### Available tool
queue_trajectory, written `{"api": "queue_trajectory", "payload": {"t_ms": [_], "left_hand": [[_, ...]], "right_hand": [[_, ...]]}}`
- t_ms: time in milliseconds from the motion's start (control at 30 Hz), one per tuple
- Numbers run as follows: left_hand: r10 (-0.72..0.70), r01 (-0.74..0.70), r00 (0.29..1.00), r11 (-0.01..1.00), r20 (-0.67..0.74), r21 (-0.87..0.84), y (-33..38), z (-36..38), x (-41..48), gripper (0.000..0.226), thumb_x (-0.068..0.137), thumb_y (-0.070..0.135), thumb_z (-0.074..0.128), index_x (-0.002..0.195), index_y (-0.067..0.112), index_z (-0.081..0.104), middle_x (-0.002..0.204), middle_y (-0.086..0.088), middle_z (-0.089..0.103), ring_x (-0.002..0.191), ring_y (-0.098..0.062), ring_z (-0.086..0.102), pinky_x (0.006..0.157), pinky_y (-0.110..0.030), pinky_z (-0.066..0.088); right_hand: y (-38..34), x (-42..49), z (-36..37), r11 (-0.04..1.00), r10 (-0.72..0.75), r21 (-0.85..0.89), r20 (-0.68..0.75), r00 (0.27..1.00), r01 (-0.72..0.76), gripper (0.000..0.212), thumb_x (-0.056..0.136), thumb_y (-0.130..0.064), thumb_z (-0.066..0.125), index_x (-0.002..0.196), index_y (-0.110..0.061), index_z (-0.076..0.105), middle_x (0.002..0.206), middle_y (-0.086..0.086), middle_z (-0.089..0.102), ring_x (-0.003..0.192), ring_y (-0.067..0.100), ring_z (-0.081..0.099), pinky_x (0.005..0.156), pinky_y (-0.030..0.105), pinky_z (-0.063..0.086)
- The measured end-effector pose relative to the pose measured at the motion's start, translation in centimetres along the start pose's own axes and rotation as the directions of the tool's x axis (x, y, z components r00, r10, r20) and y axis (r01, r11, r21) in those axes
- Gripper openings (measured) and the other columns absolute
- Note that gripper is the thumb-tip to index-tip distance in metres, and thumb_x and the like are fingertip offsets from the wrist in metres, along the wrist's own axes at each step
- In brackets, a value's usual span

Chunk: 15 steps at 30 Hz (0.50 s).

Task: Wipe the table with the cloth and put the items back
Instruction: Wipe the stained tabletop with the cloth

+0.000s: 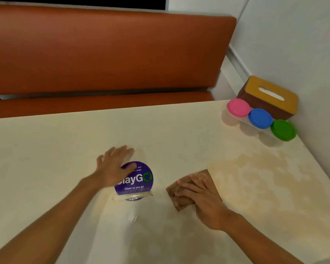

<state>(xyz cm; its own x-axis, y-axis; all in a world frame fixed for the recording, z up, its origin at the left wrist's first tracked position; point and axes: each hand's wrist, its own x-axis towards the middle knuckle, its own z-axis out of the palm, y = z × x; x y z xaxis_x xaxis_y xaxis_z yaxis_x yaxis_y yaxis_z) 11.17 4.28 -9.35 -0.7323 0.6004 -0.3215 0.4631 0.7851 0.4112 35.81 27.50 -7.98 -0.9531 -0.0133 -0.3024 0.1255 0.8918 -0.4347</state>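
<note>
Brown cloth point(203, 176) under flat right hand point(200, 197); stain point(255, 178) lies just right of it. Left hand point(112, 166) open, at sign point(139, 181).

Views: a single one, worn on my head
Position: above the table's point(46, 149) near edge, over my own forearms
Facing: forward and down; across the table to its far edge and the orange bench point(103, 54) behind it
Tilt: rolled a little; the far edge climbs toward the right
Nearness: close, at arm's reach; my left hand point(114, 168) and right hand point(202, 199) sit low in the middle; my forearms leave through the bottom corners
Frame: takes in the far right corner, with the tissue box point(274, 101) against the wall point(293, 44); part of the right edge shows
Lens: wide; the bench back bows
</note>
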Motion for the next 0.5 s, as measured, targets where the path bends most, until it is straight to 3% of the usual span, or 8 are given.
{"api": "queue_trajectory", "payload": {"t_ms": [67,133,200,300,400,500], "left_hand": [[0.042,-0.042,0.998,0.999,0.038,0.004,1.4,2.1,-2.9,0.066,0.088,0.065,0.046,0.147,0.042,0.029,0.16,0.011,0.018,0.148,-0.024,0.009,0.116,-0.054,0.01],[0.043,-0.046,0.998,0.997,0.051,0.056,2.5,4.0,-4.9,0.073,0.087,0.069,0.041,0.15,0.039,0.02,0.162,0.011,0.007,0.149,-0.022,-0.003,0.116,-0.052,0.006],[0.037,-0.038,0.999,0.992,0.008,0.123,2.9,5.2,-5.6,0.077,0.088,0.071,0.036,0.152,0.036,0.014,0.163,0.009,0.001,0.149,-0.024,-0.008,0.116,-0.055,0.007],[0.036,-0.032,0.999,0.99,-0.027,0.141,2.5,6.1,-6.2,0.078,0.088,0.07,0.036,0.153,0.035,0.009,0.163,0.009,-0.004,0.149,-0.024,-0.012,0.116,-0.057,0.005],[0.016,-0.013,0.999,0.997,-0.034,0.079,2.0,6.8,-6.3,0.078,0.088,0.07,0.039,0.152,0.039,0.009,0.163,0.011,-0.005,0.149,-0.021,-0.015,0.116,-0.058,0.0],[-0.057,0.057,0.997,0.998,-0.056,0.0,2.5,7.5,-6.1,0.076,0.085,0.073,0.039,0.149,0.043,0.012,0.163,0.013,-0.004,0.148,-0.019,-0.017,0.115,-0.059,-0.006]], "right_hand": [[-0.5,0.3,-1.1,0.999,-0.005,0.047,-0.083,0.997,0.009,0.07,0.084,0.009,0.046,0.135,-0.039,0.048,0.148,-0.021,0.039,0.147,0.007,0.017,0.12,0.031,0.005],[-1.1,1.0,-2.4,0.993,-0.001,0.115,-0.256,0.967,0.032,0.07,0.078,0.016,0.049,0.128,-0.031,0.057,0.13,-0.016,0.06,0.125,0.002,0.046,0.107,0.021,0.025],[-1.8,2.3,-3.4,0.974,0.026,0.221,-0.367,0.93,0.06,0.077,0.07,0.02,0.044,0.13,-0.026,0.057,0.127,-0.013,0.062,0.117,-0.002,0.051,0.101,0.011,0.03],[-3.0,4.7,-3.5,0.991,0.054,0.132,-0.3,0.952,-0.014,0.08,0.073,0.017,0.039,0.141,-0.025,0.047,0.146,0.0,0.047,0.132,0.023,0.043,0.112,0.025,0.025],[-3.2,5.8,-1.8,0.994,0.057,-0.095,-0.049,0.997,-0.062,0.081,0.082,0.009,0.042,0.148,-0.037,0.03,0.161,-0.008,0.018,0.148,0.027,0.012,0.12,0.045,0.011],[-2.8,5.3,-0.3,0.98,0.052,-0.192,0.018,0.999,-0.047,0.081,0.085,0.003,0.044,0.149,-0.042,0.021,0.163,-0.009,0.001,0.149,0.029,-0.008,0.119,0.052,-0.002]]}}
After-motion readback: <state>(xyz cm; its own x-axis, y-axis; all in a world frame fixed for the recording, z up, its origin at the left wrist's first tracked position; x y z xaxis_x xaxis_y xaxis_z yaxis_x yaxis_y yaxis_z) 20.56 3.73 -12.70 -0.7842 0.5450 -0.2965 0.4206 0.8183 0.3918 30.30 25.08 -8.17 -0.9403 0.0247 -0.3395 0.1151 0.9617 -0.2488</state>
